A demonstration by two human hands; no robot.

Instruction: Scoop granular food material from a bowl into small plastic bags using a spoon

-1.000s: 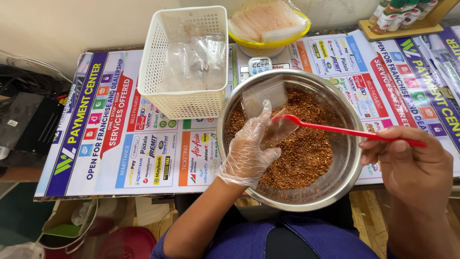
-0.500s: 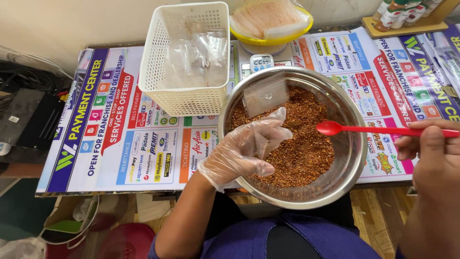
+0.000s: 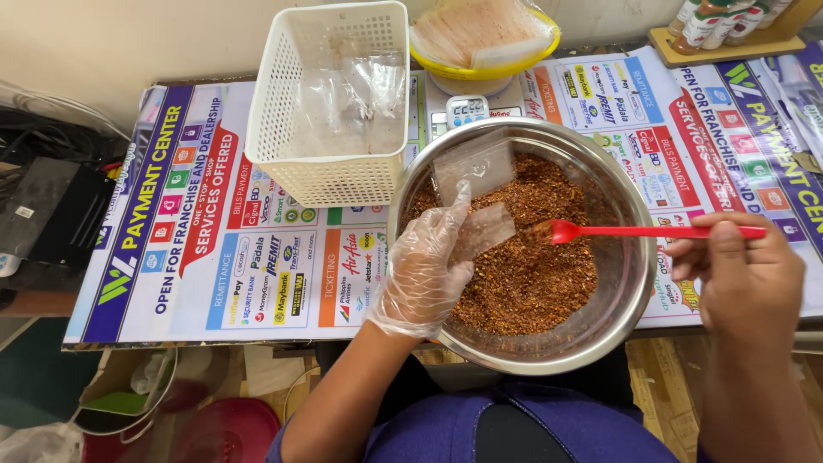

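Observation:
A steel bowl point(image 3: 630, 283) holds coarse red-brown spice flakes point(image 3: 540, 279). My left hand point(image 3: 424, 270), in a clear plastic glove, holds a small clear plastic bag point(image 3: 484, 230) over the left side of the bowl. My right hand point(image 3: 741, 274), bare, grips the handle of a red plastic spoon point(image 3: 639, 231); the spoon's head dips into the flakes just right of the bag. Another small clear bag point(image 3: 474, 167) leans against the bowl's far inner wall.
A white plastic basket point(image 3: 283, 111) with clear bags inside stands at the back left of the bowl. Behind the bowl, a small digital scale point(image 3: 467, 110) carries a yellow bowl point(image 3: 480, 75) of bags. Sauce bottles point(image 3: 716, 21) stand back right. Printed posters point(image 3: 197, 223) cover the table.
My right hand has brought the red spoon left and down into the flakes after pulling it away from the bag. My left hand has raised the bag and opened its fingers around it.

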